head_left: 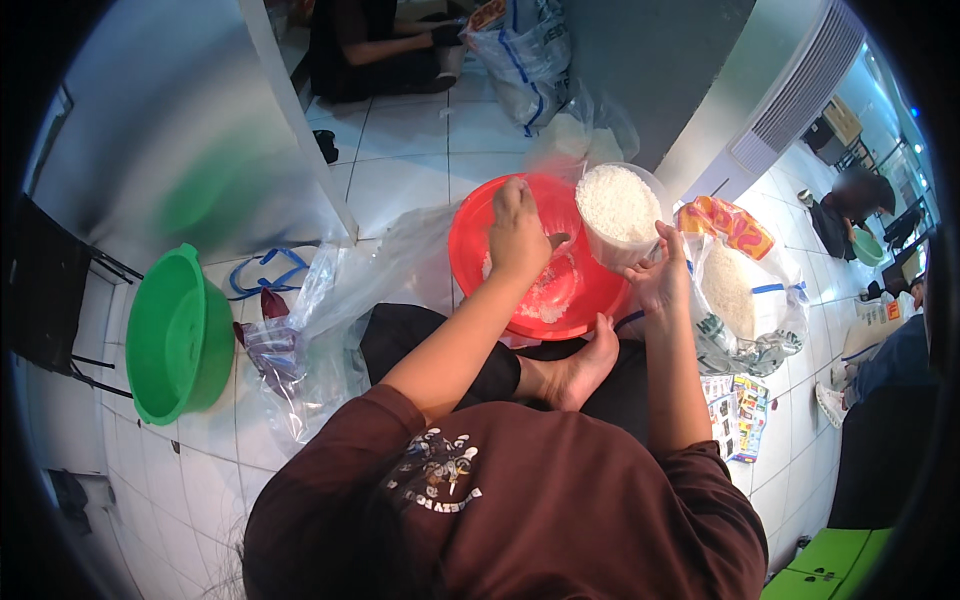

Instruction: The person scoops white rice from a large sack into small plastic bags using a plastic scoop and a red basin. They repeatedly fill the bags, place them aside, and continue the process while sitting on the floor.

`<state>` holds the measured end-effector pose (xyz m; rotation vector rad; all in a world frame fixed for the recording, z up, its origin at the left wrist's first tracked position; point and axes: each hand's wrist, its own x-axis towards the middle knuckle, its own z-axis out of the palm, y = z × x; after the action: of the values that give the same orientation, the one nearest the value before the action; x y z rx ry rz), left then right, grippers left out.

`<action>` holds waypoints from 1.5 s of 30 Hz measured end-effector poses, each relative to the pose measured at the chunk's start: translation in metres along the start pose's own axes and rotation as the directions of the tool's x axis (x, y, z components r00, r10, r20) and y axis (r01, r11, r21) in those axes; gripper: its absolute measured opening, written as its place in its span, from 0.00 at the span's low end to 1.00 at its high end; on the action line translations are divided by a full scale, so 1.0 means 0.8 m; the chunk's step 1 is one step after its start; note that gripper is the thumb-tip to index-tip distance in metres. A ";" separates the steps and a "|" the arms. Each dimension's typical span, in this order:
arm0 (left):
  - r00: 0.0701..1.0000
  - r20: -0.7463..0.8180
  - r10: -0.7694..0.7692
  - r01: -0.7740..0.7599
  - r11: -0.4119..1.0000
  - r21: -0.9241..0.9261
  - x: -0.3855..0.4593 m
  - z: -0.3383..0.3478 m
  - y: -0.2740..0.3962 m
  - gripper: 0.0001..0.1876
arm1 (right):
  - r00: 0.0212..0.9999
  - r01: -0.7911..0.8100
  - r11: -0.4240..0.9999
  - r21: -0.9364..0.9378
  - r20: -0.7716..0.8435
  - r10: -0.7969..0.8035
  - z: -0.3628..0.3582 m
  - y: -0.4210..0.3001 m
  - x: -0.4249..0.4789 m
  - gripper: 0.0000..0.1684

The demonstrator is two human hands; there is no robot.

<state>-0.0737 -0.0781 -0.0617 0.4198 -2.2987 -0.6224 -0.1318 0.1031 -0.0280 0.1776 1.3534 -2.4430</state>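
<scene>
My left hand (521, 236) is above the red plastic basin (469, 259), holding a clear plastic container (561, 214) that is tilted and partly blurred. Some white rice grains (547, 309) lie in the basin's bottom. At the basin's right rim, my right hand (662, 274) supports a clear plastic tub (616, 251) by its near right side. White rice (619, 202) fills that tub almost to the brim. Just right of this hand stands an opened plastic sack (757, 341) with rice showing inside. My bare foot (589, 367) rests beside the basin's near edge.
A green plastic basin (180, 345) sits at the left beside crumpled clear plastic sheeting (330, 360) and a blue strap (270, 274). Filled bags (517, 67) stand beyond the basin, near a seated person (375, 52). Printed leaflets (739, 416) lie at the right. Other people sit farther right.
</scene>
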 end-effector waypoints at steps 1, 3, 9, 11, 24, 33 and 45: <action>0.999 0.039 -0.006 0.006 1.000 -0.007 -0.002 0.009 0.000 0.40 | 0.999 0.035 0.999 -0.014 -0.001 -0.035 0.001 0.001 0.000 0.42; 0.992 0.123 -0.012 0.015 1.000 -0.022 0.000 0.022 0.005 0.37 | 0.995 0.101 0.994 -0.050 0.006 -0.101 0.000 0.003 0.003 0.44; 0.948 0.302 -0.100 0.137 0.985 -0.106 0.011 0.039 -0.005 0.33 | 0.991 0.108 0.994 -0.025 -0.076 -0.109 0.004 -0.002 0.012 0.47; 0.934 0.347 -0.090 0.152 0.976 -0.158 0.005 0.044 -0.017 0.33 | 0.992 0.086 0.996 0.024 -0.095 -0.083 0.004 -0.003 0.008 0.47; 0.962 0.230 -0.145 0.191 0.963 -0.193 -0.005 0.037 -0.037 0.48 | 0.999 -0.047 0.995 0.087 -0.008 0.048 -0.017 0.034 0.034 0.44; 0.911 0.364 -0.191 0.211 0.977 -0.015 0.011 0.051 0.011 0.49 | 0.924 0.363 0.913 -0.188 -0.055 -0.379 0.017 0.002 0.018 0.38; 0.933 0.345 -0.101 0.104 0.995 0.010 0.012 0.060 0.022 0.48 | 0.617 0.593 0.544 -0.594 -0.098 -0.781 0.009 0.037 0.040 0.42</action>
<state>-0.1164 -0.0528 -0.0772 0.4579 -2.6183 -0.8124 -0.1506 0.0756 -0.0563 -0.1047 2.6359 -2.5644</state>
